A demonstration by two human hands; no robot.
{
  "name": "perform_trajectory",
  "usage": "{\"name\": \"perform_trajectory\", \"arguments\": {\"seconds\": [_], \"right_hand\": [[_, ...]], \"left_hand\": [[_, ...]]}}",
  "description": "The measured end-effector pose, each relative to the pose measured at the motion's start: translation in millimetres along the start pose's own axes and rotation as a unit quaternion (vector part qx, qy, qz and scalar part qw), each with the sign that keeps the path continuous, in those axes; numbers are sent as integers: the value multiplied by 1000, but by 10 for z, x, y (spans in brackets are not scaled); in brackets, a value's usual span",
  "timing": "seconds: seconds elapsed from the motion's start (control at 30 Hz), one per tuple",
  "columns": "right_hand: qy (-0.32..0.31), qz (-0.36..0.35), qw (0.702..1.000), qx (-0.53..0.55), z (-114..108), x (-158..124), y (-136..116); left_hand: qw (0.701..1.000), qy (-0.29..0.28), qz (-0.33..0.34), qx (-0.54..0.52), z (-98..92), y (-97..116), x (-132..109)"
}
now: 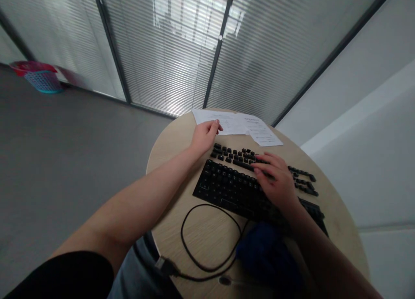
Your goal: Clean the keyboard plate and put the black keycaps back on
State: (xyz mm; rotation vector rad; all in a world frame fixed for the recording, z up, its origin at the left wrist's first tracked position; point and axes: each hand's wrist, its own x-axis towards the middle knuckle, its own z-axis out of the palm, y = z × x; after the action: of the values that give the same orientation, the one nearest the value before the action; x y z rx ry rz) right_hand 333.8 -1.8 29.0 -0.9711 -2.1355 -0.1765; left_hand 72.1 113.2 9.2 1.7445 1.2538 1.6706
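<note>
A black keyboard (227,191) lies across the round wooden table. Behind it, loose black keycaps (229,153) are laid out in rows, with a long bar-shaped keycap (243,165) nearest the keyboard. My right hand (275,178) is over the keycaps and the keyboard's back edge, its fingers stretched out and apart, fingertips close to the long keycap. Whether they touch it is unclear. My left hand (205,133) is at the left end of the rows, beside the printed sheets (236,123). Its fingers are curled in, partly hidden, and whatever they may hold cannot be seen.
A black cable (184,236) loops in front of the keyboard, its plug (167,265) at the table's edge. A dark blue bundle (267,251) sits under my right forearm. Blinds-covered glass panels (168,52) stand behind the table (168,147); a basket (43,80) is on the floor.
</note>
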Motion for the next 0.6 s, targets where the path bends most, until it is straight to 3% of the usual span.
{"name": "perform_trajectory", "arguments": {"seconds": [0.1, 0.2, 0.4, 0.6], "right_hand": [[-22, 27, 999, -3, -148, 177, 315], [-62, 77, 995, -5, -135, 331, 688], [-211, 213, 949, -96, 245, 675, 1186], [-314, 211, 920, -102, 586, 890, 1281]], "left_hand": [[1000, 1, -9, 12, 8, 51, -6], [1000, -3, -15, 7, 15, 78, -4], [1000, 7, -2, 2, 3, 62, 9], [999, -12, 23, 24, -14, 84, 6]]}}
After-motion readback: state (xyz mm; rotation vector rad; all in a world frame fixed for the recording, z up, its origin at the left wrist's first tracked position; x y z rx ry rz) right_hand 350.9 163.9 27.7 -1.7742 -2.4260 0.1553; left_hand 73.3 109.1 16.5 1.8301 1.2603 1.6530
